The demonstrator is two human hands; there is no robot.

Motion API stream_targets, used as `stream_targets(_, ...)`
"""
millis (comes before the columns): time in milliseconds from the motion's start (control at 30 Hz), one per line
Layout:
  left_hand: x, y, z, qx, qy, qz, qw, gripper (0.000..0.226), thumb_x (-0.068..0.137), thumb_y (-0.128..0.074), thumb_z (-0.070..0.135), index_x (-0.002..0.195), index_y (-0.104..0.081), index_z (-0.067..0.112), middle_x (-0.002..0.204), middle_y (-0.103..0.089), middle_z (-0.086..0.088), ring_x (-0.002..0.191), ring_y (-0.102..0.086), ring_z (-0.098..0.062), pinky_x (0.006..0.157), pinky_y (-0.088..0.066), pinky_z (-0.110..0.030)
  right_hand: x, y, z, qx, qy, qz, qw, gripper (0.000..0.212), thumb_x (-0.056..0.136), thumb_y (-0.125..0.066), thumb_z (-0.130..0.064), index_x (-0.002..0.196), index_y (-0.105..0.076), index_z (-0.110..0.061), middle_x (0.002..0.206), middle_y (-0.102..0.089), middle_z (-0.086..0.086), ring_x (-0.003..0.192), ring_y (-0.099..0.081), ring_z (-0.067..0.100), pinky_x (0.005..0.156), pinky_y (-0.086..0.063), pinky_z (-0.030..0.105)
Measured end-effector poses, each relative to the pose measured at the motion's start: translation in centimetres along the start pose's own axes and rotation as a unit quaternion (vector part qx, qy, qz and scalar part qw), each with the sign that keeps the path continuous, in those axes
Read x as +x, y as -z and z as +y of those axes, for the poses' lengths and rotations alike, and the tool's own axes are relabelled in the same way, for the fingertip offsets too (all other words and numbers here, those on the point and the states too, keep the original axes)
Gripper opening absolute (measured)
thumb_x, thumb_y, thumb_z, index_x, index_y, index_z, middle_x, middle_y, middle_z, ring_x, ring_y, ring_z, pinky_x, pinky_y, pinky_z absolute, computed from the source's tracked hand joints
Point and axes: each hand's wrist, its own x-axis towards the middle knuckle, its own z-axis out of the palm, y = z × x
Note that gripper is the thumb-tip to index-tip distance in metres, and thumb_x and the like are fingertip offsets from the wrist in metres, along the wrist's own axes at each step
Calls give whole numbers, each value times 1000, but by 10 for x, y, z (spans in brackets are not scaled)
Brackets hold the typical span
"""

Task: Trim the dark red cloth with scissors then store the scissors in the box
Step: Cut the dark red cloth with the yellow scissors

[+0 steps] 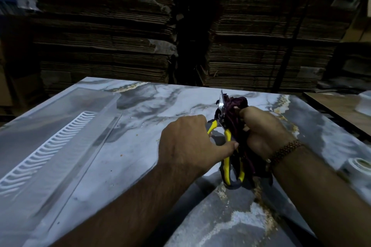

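- Stacked flat cardboard (104, 32) fills the dark background behind a table (160, 96) with a glossy marbled top in white, grey and a few gold veins.
- My left hand (188, 144) is curled closed around the scissors (227, 146); its fingers wrap the upper yellow handle, and the thumb presses against the lower one.
- My right hand (265, 132) is closed in a fist on the dark red cloth (236, 110), bunching it so a wad sticks up above my knuckles and loose strips hang below my wrist.
- A beaded bracelet (285, 151) circles my right wrist.
- Both hands sit close together above the middle-right of the table, the scissors between them and touching the cloth.
- The scissors have yellow and dark handles with a big loop hanging down toward me; the short shiny blades point up and away, right beside the left edge of the cloth wad. I cannot tell whether the blades are biting into the fabric.
- The cloth looks soft, crumpled and nearly purple in this dim light.
- The box (56, 130) lies well to the left of my hands; it is clear plastic, long and shallow, with a white ribbed strip along its floor.
- A roll of tape (359, 163) rests near the right edge of the table.
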Motion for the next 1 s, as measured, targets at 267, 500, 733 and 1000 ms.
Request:
stream_targets(267,1,-1,1,-8,-5,-7,1000,69,73,-65,91,67,-39,27,66,-47,7,59,-41,-7,53,-29,-30,5,2,0,31,18,4,999,26,95,-55,-8,112,-72,1,105,-76,20,87,-74,30,46,-56,29)
stream_targets(500,0,1,1,-6,-8,-6,1000,69,72,-66,92,69,-47,25,66,-50,7,60,-44,-6,54,-32,-29,-2,4,-5,47,27,-6,999,19,100,-53,-6,105,-70,1,83,-68,12,68,-65,21,35,-47,20)
stream_targets(733,-1,1,3,-6,-12,-7,1000,70,72,-65,92,69,-45,24,66,-48,6,60,-44,-8,54,-31,-31,8,9,-7,65,66,-4,996,20,97,-57,-6,108,-73,1,90,-72,14,63,-68,20,38,-49,22)
stream_targets(1000,-3,4,-2,-43,3,10,999,73,67,-68,94,67,-47,23,60,-48,6,56,-44,-7,54,-27,-29,16,71,-23,121,87,-18,989,21,103,-46,1,104,-66,-5,70,-60,1,40,-60,2,41,-46,16)
